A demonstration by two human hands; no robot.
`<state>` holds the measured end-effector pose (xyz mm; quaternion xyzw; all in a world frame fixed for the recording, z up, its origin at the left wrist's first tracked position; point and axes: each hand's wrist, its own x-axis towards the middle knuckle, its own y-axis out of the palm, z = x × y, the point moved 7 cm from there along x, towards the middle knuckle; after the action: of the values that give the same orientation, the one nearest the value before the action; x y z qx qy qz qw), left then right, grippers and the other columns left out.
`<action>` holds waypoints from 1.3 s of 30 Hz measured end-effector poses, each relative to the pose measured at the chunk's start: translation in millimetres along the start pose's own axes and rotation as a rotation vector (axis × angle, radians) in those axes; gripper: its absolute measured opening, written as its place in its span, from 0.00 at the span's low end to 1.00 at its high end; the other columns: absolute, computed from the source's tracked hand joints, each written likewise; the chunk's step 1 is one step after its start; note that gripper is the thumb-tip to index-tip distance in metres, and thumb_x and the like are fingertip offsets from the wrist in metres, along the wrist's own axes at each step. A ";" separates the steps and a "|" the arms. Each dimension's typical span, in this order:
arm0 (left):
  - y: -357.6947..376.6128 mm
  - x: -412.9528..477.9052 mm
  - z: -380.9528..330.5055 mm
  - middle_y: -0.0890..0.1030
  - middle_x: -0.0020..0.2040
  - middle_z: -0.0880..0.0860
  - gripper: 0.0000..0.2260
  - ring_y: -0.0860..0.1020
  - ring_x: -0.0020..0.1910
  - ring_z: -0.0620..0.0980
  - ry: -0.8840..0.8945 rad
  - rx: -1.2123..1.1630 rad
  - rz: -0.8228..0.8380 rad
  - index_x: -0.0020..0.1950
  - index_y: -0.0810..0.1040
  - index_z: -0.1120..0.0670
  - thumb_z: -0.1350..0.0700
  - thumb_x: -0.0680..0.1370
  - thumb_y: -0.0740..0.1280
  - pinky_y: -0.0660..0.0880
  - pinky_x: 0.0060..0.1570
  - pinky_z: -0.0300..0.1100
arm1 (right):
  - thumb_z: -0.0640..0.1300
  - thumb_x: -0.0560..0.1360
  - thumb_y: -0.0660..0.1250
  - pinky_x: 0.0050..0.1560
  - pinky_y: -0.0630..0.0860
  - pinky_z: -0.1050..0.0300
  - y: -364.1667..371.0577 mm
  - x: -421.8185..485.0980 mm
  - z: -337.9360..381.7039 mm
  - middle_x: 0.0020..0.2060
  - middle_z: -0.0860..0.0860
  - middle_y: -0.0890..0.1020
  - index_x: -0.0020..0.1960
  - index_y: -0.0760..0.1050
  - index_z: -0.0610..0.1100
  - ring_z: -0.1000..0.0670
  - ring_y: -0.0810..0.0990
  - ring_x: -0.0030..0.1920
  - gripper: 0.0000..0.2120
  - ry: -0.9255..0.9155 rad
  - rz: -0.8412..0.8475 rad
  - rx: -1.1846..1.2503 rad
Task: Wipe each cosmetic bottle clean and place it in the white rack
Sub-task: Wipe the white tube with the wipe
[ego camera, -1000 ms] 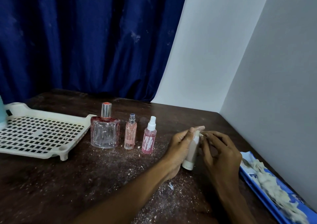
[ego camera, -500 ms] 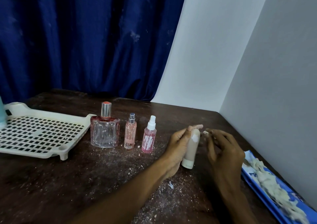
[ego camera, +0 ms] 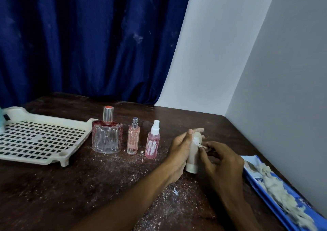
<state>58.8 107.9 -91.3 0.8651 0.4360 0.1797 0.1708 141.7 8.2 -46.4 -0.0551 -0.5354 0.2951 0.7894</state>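
We are working at the dark table (ego camera: 85, 186), the white rack (ego camera: 40, 138) sitting at its far left; our left hand (ego camera: 178, 153) is gripping the beige bottle (ego camera: 192, 154), cap downward, right of centre; our right hand (ego camera: 224, 161) is pinching a white scrap (ego camera: 198, 144) against its upper part.

The dark wooden table (ego camera: 53, 186) looks rough and dull. At its left edge, the cream plastic grid rack (ego camera: 35, 161) is smooth and faintly shiny. The square clear glass bottle (ego camera: 106, 138) is glossy, its metal cap (ego camera: 108, 114) polished. The slim pink glass spray bottle (ego camera: 133, 138) and the pink translucent plastic spray bottle (ego camera: 152, 145) gleam. The beige plastic tube (ego camera: 192, 160) is matt, with a fibrous white scrap (ego camera: 199, 144) against it. Along the right edge, a glossy blue plastic packet (ego camera: 251, 174) carries fluffy off-white wadding (ego camera: 276, 186).
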 end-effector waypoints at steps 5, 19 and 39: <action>0.9 0.5 0.7 0.83 0.59 0.58 0.16 0.81 0.53 0.51 0.010 -0.001 0.002 0.61 0.83 0.50 0.48 0.84 0.57 0.76 0.60 0.51 | 0.37 0.70 0.76 0.45 0.81 0.55 0.6 0.6 2.3 0.46 0.53 0.84 0.51 0.83 0.43 0.56 0.82 0.46 0.11 -0.018 0.011 0.011; 2.8 0.5 -7.2 0.82 0.59 0.56 0.17 0.80 0.51 0.49 -0.014 0.018 0.011 0.64 0.80 0.52 0.50 0.85 0.55 0.78 0.56 0.45 | 0.34 0.70 0.76 0.47 0.79 0.62 -2.4 2.4 9.2 0.46 0.50 0.84 0.49 0.83 0.41 0.51 0.83 0.46 0.09 -0.060 -0.017 0.042; 3.6 -6.6 -5.3 0.82 0.57 0.54 0.17 0.80 0.51 0.48 -0.004 0.000 0.004 0.66 0.78 0.55 0.51 0.85 0.56 0.76 0.60 0.47 | 0.35 0.71 0.75 0.46 0.78 0.63 -4.3 -1.0 9.6 0.45 0.47 0.84 0.48 0.82 0.38 0.50 0.83 0.44 0.06 -0.036 -0.042 0.049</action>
<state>55.2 101.3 -86.1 0.8663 0.4340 0.1784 0.1712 134.8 2.0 -41.4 -0.0190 -0.5432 0.2923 0.7868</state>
